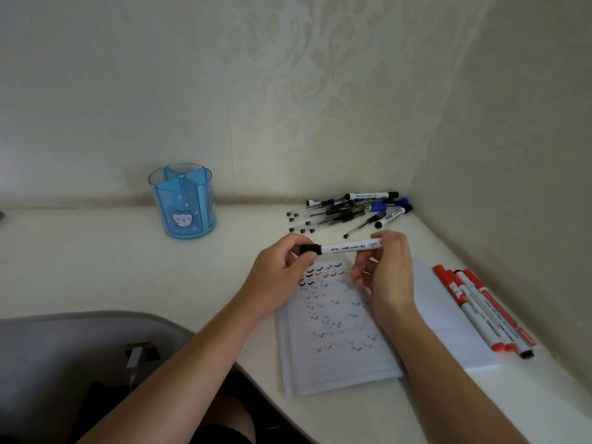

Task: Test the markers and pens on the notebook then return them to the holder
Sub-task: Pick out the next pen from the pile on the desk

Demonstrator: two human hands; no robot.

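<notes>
A white marker (pixel 347 247) with a black cap lies level between both hands above the notebook (pixel 336 331). My left hand (pixel 282 267) pinches its black cap end. My right hand (pixel 386 267) holds the other end of the barrel. The notebook page carries rows of black, red and blue check marks. A blue see-through holder (pixel 183 203) with a cat picture stands at the back left, with nothing visible inside its compartments. A pile of pens and markers (pixel 346 211) lies in the back corner.
Several red-capped and one black-capped marker (pixel 480 309) lie in a row on the notebook's right page near the right wall. Walls close off the back and right of the white desk (pixel 96 267). A grey chair (pixel 80 347) sits at the lower left.
</notes>
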